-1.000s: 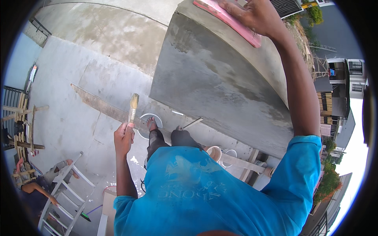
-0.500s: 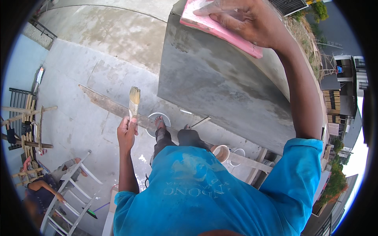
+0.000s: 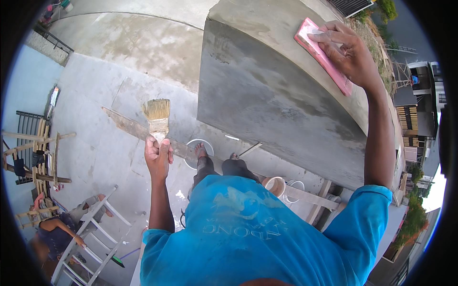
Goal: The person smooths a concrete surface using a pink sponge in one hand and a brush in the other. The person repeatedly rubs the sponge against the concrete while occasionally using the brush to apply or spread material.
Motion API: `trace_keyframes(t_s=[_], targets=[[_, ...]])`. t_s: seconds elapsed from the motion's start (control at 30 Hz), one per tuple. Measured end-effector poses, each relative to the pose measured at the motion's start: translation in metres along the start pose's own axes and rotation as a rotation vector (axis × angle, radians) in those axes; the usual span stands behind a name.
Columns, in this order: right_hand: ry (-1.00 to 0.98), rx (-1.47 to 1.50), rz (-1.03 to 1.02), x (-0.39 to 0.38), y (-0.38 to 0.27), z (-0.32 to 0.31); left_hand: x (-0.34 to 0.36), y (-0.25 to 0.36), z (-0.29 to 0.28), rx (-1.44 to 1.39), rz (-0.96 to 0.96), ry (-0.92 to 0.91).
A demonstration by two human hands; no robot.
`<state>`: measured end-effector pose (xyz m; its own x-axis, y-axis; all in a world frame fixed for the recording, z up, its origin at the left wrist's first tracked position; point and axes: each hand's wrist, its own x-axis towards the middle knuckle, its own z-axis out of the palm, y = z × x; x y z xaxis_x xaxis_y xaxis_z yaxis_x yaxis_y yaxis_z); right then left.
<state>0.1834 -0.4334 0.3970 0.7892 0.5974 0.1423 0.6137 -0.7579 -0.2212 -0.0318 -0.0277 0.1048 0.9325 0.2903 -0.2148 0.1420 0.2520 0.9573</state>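
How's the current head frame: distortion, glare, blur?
Head view: the wall's top edge looks bowed, corners black; head view, right: sky burns out to white, blue fringe at the rim; head view: brush and pink float look fairly sharp.

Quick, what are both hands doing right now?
Left hand: closed, holding the brush by its handle, bristles up.
Right hand: closed, gripping the pink float.
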Motion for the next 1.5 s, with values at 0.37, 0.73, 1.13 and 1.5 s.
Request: trace_keyframes(t_s=[0.37, 0.73, 1.13, 1.5], targets=[[0.594, -0.473, 0.78, -0.273, -0.049, -0.187, 0.01, -0.057, 0.004, 0.303, -0.048, -0.076], [0.008, -0.355, 1.242, -0.508, 0.067, -0.183, -0.002, -0.082, 0.085, 0.47, -0.047, -0.369], [0.065, -0.309, 1.137, -0.504, 0.051, -0.188, -0.039, -0.087, 0.144, 0.501, -0.079, -0.496], [0.218, -0.071, 1.166, -0.54, 0.008, -0.186, -0.04, -0.083, 0.14, 0.506, -0.008, -0.508]])
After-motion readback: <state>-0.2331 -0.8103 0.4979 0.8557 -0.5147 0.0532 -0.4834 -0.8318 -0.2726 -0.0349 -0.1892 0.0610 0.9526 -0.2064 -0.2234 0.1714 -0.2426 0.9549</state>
